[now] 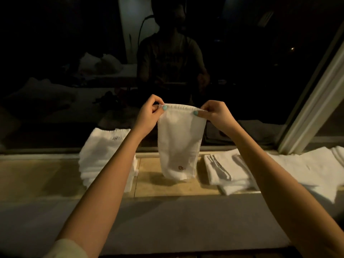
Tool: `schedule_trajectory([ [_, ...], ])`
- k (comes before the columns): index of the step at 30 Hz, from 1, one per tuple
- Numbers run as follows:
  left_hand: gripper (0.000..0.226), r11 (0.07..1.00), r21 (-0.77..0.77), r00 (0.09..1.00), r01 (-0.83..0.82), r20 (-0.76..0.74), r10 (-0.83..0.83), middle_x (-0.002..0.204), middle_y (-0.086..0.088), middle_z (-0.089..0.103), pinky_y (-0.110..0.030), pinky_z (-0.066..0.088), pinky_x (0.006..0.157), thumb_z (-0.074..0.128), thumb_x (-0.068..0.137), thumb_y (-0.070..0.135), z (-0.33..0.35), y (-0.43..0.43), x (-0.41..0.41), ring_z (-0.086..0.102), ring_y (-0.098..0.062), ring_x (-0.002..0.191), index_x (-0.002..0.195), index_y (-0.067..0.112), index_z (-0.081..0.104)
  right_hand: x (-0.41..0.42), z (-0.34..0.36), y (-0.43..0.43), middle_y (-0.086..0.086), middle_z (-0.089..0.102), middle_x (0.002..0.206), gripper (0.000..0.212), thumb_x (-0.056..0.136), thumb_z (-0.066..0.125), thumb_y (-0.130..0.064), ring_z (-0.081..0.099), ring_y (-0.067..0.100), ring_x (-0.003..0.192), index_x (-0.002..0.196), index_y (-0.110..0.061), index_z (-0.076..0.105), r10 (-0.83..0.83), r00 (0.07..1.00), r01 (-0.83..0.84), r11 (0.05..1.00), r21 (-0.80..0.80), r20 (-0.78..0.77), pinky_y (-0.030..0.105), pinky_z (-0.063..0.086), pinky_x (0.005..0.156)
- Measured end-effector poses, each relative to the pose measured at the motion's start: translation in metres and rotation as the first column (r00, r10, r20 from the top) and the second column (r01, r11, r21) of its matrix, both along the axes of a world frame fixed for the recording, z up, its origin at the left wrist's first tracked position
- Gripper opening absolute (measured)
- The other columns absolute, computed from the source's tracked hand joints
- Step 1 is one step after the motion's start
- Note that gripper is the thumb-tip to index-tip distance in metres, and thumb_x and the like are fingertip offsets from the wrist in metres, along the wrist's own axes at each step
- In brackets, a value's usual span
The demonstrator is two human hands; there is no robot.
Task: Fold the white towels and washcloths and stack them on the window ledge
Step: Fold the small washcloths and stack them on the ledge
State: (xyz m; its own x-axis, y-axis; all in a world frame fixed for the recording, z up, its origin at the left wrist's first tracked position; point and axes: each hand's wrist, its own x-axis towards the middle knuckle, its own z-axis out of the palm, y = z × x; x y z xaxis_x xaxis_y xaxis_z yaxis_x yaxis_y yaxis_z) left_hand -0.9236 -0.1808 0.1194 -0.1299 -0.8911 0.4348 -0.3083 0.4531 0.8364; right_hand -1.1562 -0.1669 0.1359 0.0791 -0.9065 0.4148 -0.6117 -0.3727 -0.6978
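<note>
Two hands, left hand (149, 113) and right hand (214, 113), pinch a limp white terry washcloth's (179, 142) ribbed top hem.

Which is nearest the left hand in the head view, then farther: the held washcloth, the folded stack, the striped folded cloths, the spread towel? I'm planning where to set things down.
1. Held washcloth: pinched at its top corner by the left hand.
2. Folded stack: on the ledge, below left.
3. Striped folded cloths: right of centre.
4. Spread towel: far right.
</note>
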Motion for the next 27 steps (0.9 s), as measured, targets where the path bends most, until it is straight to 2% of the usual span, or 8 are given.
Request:
schedule_trajectory([
  [4,0.011,0.998,-0.055,0.999,-0.022,0.046,0.024,0.078,-0.034,0.05,-0.037,0.038,0.058,0.053,0.096,0.019,0.034,-0.024,0.0,0.043,-0.025,0.062,0.09,0.026,0.047,0.002,0.032,-0.026,-0.003,0.052,0.067,0.021,0.083,0.073,-0.025,0.045,0.005,0.057,0.08,-0.01,0.058,-0.064,0.997,0.06,0.995,-0.085,-0.048,0.018,0.038,0.054],
  [7,0.011,0.997,-0.077,0.998,-0.026,0.051,0.03,0.073,-0.029,0.05,-0.037,0.04,0.06,0.053,0.097,0.018,0.054,-0.034,-0.004,0.045,-0.024,0.063,0.091,0.024,0.047,0.002,0.051,-0.04,-0.004,0.052,0.07,0.019,0.084,0.072,-0.023,0.048,0.009,0.063,0.083,-0.012,0.057,-0.113,0.991,0.099,0.979,-0.177,-0.073,0.018,0.038,0.055],
  [10,0.006,0.994,-0.111,0.999,-0.025,0.041,0.03,0.07,-0.016,0.049,-0.032,0.04,0.061,0.053,0.097,0.015,0.063,-0.033,-0.006,0.045,-0.019,0.062,0.094,0.015,0.047,0.002,0.056,-0.04,0.003,0.059,0.084,0.025,0.087,0.069,-0.023,0.055,0.014,0.074,0.106,-0.01,0.063,-0.135,0.988,0.115,0.964,-0.239,-0.069,0.023,0.045,0.064],
  [14,0.006,0.996,-0.085,0.999,0.031,0.038,-0.028,0.086,-0.029,0.056,-0.042,0.048,0.07,0.054,0.096,0.014,0.043,-0.011,-0.001,0.055,-0.038,0.075,0.095,0.015,0.048,0.0,0.036,-0.015,0.001,0.061,0.087,0.019,0.091,0.064,-0.021,0.057,0.012,0.076,0.1,-0.005,0.067,-0.073,0.988,0.044,0.977,-0.21,-0.133,0.021,0.046,0.067],
  [17,0.007,0.995,0.03,0.996,0.094,0.004,-0.094,0.092,-0.028,0.06,-0.04,0.05,0.071,0.054,0.096,0.01,0.009,0.019,0.003,0.06,-0.033,0.081,0.097,0.015,0.049,-0.008,0.003,0.01,-0.001,0.059,0.087,0.017,0.089,0.066,-0.019,0.056,0.012,0.077,0.097,-0.004,0.069,0.042,0.979,-0.068,0.99,-0.124,-0.2,0.016,0.044,0.068],
  [20,0.015,0.977,0.176,0.992,0.124,-0.041,-0.119,0.088,-0.008,0.066,-0.03,0.052,0.068,0.053,0.096,0.008,-0.032,0.049,0.007,0.064,-0.014,0.079,0.098,0.023,0.051,-0.012,-0.033,0.039,-0.002,0.059,0.079,0.007,0.087,0.068,-0.016,0.056,0.003,0.068,0.089,-0.009,0.067,0.184,0.969,-0.177,0.983,0.053,-0.167,0.009,0.044,0.063],
  [23,0.011,0.927,0.344,0.988,0.152,-0.039,-0.148,0.091,0.001,0.067,-0.023,0.053,0.066,0.054,0.095,0.011,-0.072,0.072,0.011,0.065,-0.007,0.079,0.099,0.021,0.057,-0.015,-0.069,0.059,-0.004,0.063,0.076,0.004,0.085,0.07,-0.014,0.058,-0.001,0.068,0.083,-0.012,0.067,0.258,0.966,-0.237,0.923,0.303,-0.032,0.015,0.048,0.065],
  [27,0.011,0.812,0.565,0.982,0.145,0.017,-0.187,0.091,-0.002,0.067,-0.024,0.054,0.066,0.054,0.095,0.01,-0.123,0.088,0.011,0.065,-0.013,0.082,0.1,0.019,0.058,-0.016,-0.117,0.066,0.006,0.065,0.093,0.01,0.088,0.067,-0.016,0.063,0.018,0.086,0.095,-0.008,0.069,0.317,0.948,-0.251,0.805,0.538,-0.031,0.033,0.055,0.075],
])
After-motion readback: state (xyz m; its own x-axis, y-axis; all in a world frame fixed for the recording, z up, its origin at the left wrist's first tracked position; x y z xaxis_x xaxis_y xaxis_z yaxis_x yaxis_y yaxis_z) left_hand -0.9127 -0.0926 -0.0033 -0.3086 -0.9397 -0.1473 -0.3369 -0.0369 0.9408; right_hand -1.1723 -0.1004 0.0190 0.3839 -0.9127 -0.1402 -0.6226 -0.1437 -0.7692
